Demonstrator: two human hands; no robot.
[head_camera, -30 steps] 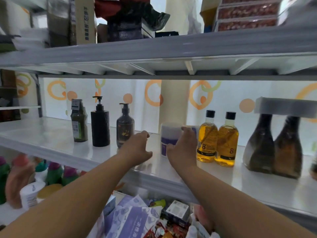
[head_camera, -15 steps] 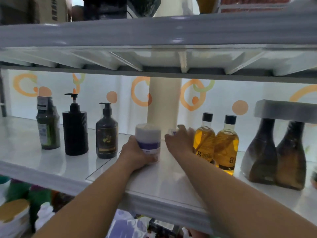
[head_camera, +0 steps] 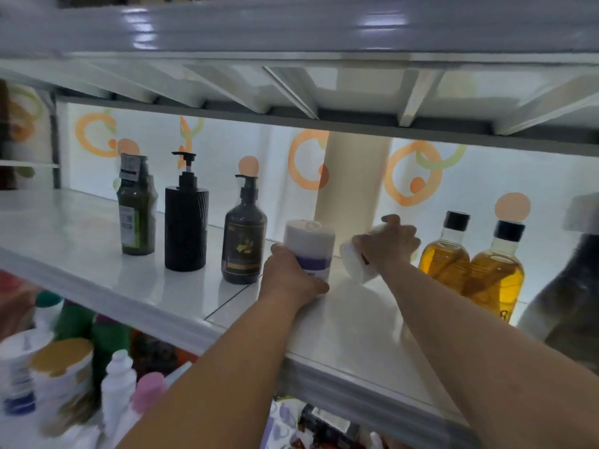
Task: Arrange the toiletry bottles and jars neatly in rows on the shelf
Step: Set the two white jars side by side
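Row status, left to right.

Three items stand upright in a line on the glossy white shelf (head_camera: pixel 81 254). First is a dark green plastic bottle with a paper tag on its neck (head_camera: pixel 136 218). At its 3 o'clock is a black ribbed cylindrical pump bottle (head_camera: pixel 186 231). At 3 o'clock again is a dark brown pump bottle with a gold label (head_camera: pixel 244 251). Small gaps separate them; I judge this to be the spacing to match.

My left hand (head_camera: pixel 291 280) grasps the white cylindrical tub with a purple band (head_camera: pixel 311 244), fingers wrapped round its lower body from 7 o'clock. The tub stands upright on the shelf, just beside the brown pump bottle. A low grip should let it slide without tipping.

My right hand (head_camera: pixel 387 246), at the tub's 3 o'clock, is clenched round a small white jar (head_camera: pixel 355 264). The jar is tilted; I cannot tell whether its base touches the shelf. I judge it is being held aside until the tub is seated.

At 3 o'clock of that hand stand an amber oil bottle with a black cap (head_camera: pixel 444 257) and its twin (head_camera: pixel 496 277), side by side. The space between them and the brown pump bottle is probably the slot for tub and jar.
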